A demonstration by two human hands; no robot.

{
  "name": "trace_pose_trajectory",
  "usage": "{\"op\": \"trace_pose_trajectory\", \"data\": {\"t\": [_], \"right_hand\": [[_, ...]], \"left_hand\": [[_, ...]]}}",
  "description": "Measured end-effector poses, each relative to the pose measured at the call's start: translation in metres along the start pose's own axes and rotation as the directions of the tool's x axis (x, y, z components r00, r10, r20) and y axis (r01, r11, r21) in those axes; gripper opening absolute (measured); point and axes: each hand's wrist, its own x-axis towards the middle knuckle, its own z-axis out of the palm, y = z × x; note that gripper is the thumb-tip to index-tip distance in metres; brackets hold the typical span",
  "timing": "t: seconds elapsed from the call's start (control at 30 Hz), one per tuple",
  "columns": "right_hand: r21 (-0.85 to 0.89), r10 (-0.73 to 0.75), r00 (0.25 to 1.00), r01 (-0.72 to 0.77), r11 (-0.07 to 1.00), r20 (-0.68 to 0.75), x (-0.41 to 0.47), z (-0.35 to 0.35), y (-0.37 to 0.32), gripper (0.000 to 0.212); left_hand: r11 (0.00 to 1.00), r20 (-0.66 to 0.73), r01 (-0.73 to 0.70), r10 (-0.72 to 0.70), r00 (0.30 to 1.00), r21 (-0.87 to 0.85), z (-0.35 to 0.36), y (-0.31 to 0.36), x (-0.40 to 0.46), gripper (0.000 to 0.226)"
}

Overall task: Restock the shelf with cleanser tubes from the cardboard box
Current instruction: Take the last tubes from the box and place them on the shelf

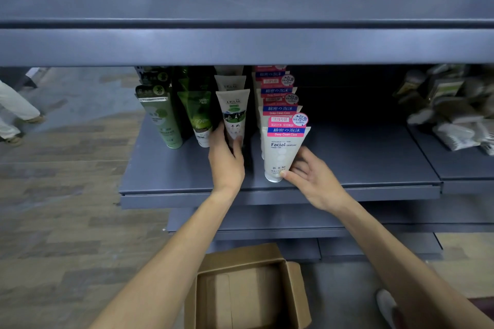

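Rows of cleanser tubes stand cap-down on the grey shelf (347,168). My left hand (226,160) grips the lower end of the front cream tube with a green landscape label (234,112). My right hand (311,176) touches the base of the front white Facial cleanser tube (282,149), thumb on its cap and fingers spread behind it. More tubes of the same kind line up behind it. Two rows of green tubes (160,120) stand to the left. The cardboard box (240,288) lies open on the floor below, and I see nothing inside it.
The upper shelf's edge (240,45) hangs over the tubes. Packets (451,115) are piled on the neighbouring shelf at the right. A lower shelf (267,221) juts out under my arms. Another person's legs (16,112) are on the wood-pattern floor at far left.
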Motion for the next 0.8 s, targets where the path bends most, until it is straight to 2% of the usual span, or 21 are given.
{"op": "trace_pose_trajectory", "data": {"t": [0.27, 0.57, 0.7, 0.8], "right_hand": [[-0.016, 0.016, 1.000, -0.016, 1.000, -0.018, -0.005, 0.004, -0.005, 0.048], [-0.123, 0.034, 0.995, -0.045, 0.991, -0.094, -0.013, 0.014, -0.017, 0.045], [-0.153, 0.073, 0.978, -0.104, 0.983, -0.196, -0.018, 0.023, -0.025, 0.045], [-0.104, 0.106, 0.944, -0.145, 0.984, -0.314, -0.028, 0.035, -0.033, 0.049]], "left_hand": [[1.000, 0.036, -0.002, 0.003, 0.999, -0.024, -0.009, -0.001, -0.024, 0.048], [0.997, 0.135, -0.020, 0.030, 0.990, -0.079, -0.037, -0.001, -0.041, 0.044], [0.996, 0.164, -0.042, 0.055, 0.985, -0.083, -0.051, 0.005, -0.048, 0.042], [0.995, 0.192, -0.050, 0.066, 0.979, -0.089, -0.065, 0.009, -0.054, 0.042]]}}
